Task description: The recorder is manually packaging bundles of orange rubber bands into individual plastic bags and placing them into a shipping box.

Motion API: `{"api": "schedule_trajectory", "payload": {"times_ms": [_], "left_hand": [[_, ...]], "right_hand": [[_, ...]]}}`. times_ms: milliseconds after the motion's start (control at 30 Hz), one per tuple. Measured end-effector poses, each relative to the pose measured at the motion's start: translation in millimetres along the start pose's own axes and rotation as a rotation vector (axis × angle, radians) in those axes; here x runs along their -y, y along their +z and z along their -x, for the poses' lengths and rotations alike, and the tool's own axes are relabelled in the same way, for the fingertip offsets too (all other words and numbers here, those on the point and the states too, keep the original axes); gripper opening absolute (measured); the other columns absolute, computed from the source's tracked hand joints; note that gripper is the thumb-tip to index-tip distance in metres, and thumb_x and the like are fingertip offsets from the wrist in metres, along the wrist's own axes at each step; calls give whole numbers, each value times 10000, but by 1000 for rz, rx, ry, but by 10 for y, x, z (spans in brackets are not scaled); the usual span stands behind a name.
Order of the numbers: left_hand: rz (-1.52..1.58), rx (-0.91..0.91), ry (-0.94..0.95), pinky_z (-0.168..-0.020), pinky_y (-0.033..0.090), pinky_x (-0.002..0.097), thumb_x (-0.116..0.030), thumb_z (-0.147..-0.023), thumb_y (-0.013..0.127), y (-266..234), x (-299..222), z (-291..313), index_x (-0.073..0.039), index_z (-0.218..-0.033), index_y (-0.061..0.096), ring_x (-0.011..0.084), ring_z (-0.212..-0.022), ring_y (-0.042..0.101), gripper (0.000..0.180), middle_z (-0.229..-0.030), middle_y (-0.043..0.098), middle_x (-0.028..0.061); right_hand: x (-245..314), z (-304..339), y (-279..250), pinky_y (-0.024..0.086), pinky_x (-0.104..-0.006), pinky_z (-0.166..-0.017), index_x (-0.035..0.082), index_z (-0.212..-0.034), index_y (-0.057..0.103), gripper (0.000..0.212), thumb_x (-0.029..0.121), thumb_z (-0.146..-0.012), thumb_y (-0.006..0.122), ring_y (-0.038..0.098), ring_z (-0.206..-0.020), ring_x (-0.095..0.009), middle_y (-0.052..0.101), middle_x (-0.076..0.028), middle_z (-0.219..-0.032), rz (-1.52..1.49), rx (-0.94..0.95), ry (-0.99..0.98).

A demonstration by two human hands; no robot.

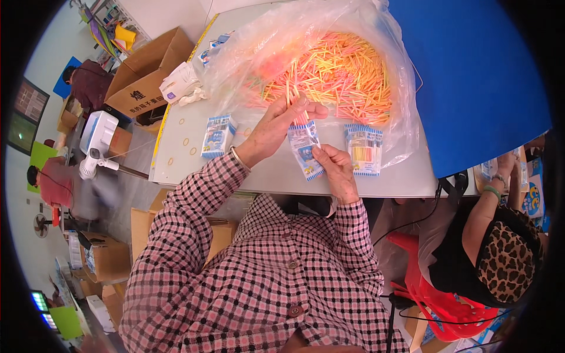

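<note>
In front of me, my left hand pinches a small bunch of thin pink and yellow sticks at the upper end of a blue-and-white packet. The sticks' lower ends appear to be inside it. My right hand grips the packet's lower side between thumb and fingers. Just beyond my hands, a large heap of the same sticks lies in an opened clear plastic bag. To the right rests a packet with sticks showing through its window. Several similar packets are piled to the left.
A blue panel covers the table's right side, where another person's arm works. A tissue pack and several rubber bands lie left. Beyond the left edge stand a cardboard box and a white fan-like device.
</note>
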State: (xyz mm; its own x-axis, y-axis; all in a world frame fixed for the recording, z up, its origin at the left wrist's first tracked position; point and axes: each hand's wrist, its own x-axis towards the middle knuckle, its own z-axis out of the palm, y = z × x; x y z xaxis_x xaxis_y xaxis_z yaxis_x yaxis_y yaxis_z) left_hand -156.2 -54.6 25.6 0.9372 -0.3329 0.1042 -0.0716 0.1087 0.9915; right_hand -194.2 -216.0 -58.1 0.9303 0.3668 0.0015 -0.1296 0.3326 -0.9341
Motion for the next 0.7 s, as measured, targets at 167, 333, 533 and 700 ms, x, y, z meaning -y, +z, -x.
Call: {"api": "schedule_trajectory", "payload": {"times_ms": [167, 333, 533, 700], "left_hand": [[-27, 60, 8, -855, 461, 295, -373, -977, 351, 14, -30, 7, 28, -1156, 482, 218, -1061, 565, 459, -1076, 599, 156], [5, 3, 4, -865, 453, 296, -334, -977, 377, 17, 31, 42, 16, -1076, 544, 186, -978, 594, 400, -1040, 613, 122], [-57, 6, -6, -823, 453, 271, -342, -977, 381, -57, 179, 64, 13, -1080, 548, 126, -886, 584, 406, -1023, 616, 81], [66, -4, -54, -815, 445, 256, -343, -979, 375, -83, 153, 70, 12, -1093, 552, 98, -881, 561, 412, -1014, 616, 66]], "right_hand": [[64, 25, 27, 417, -180, -667, -34, -963, 635, 248, 194, -919, 548, 513, -727, -31, 623, 10, -812, 83, -1, 2], [25, 20, 30, 418, -177, -676, -32, -966, 638, 246, 192, -920, 545, 516, -734, -34, 624, 9, -819, 31, -14, -25], [-38, 2, -2, 423, -175, -689, -33, -990, 638, 243, 181, -915, 553, 523, -744, -33, 632, 6, -837, 54, -49, -60], [6, 13, 21, 412, -187, -697, -39, -1015, 620, 299, 230, -927, 523, 506, -759, -44, 614, 6, -844, 77, -70, -61]]}}
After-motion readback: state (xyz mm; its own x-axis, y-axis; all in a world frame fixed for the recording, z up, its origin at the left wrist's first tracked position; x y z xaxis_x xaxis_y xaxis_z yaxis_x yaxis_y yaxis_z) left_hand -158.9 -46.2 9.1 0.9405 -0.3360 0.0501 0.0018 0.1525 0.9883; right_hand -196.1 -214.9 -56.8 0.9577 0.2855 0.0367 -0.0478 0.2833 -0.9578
